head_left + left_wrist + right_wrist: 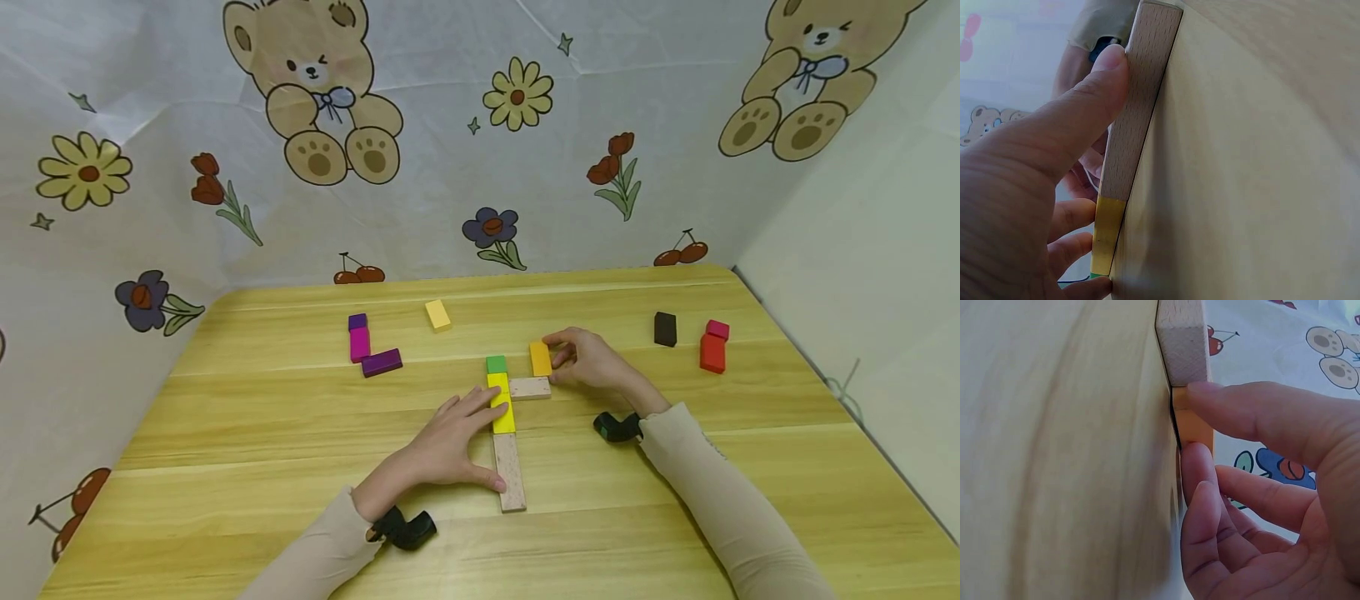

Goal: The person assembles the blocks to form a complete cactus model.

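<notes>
A column of blocks lies on the table: a long natural wood block (511, 479) nearest me, a yellow block (504, 418) beyond it and a green block (497, 364) at the far end. My left hand (448, 442) spreads over the column from its left side, thumb touching the wood block and fingertips on the yellow one. A shorter wood block (531, 388) juts out rightward from the yellow block. At its far right end my right hand (592, 364) pinches an orange block (1196, 428) between thumb and index finger. The orange block touches the shorter wood block.
At the back left lie a purple block (382, 362), a magenta block (360, 344) and a dark violet one (357, 321). A pale yellow block (438, 316) is nearby. Dark brown (665, 329), red (712, 354) and crimson (717, 330) blocks lie at the right.
</notes>
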A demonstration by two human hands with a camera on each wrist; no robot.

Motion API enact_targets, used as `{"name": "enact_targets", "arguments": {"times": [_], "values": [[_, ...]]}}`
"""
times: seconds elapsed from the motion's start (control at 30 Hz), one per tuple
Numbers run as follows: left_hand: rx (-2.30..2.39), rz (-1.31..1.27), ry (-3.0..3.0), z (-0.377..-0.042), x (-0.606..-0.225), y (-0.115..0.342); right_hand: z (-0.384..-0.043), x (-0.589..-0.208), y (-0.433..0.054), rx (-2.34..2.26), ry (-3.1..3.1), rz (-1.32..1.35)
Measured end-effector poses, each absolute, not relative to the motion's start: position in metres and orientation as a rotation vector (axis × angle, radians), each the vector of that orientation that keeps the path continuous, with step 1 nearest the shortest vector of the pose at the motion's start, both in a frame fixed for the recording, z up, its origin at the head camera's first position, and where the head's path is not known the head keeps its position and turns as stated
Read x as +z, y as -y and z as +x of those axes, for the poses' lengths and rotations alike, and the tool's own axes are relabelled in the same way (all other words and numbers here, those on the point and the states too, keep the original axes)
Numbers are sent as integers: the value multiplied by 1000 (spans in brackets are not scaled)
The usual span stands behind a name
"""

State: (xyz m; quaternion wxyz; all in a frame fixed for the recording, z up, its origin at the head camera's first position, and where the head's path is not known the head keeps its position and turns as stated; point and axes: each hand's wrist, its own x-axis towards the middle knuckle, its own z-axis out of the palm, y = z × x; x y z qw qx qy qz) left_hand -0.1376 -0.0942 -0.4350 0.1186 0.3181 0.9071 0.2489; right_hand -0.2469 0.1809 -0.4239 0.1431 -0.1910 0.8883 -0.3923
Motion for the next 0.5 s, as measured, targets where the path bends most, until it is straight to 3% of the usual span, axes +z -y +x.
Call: {"name": "enact_targets", "arguments": {"times": [0.5], "values": [[732, 934, -2662, -138, -437, 94, -247, -425, -182, -1148, -2536, -553]]}}
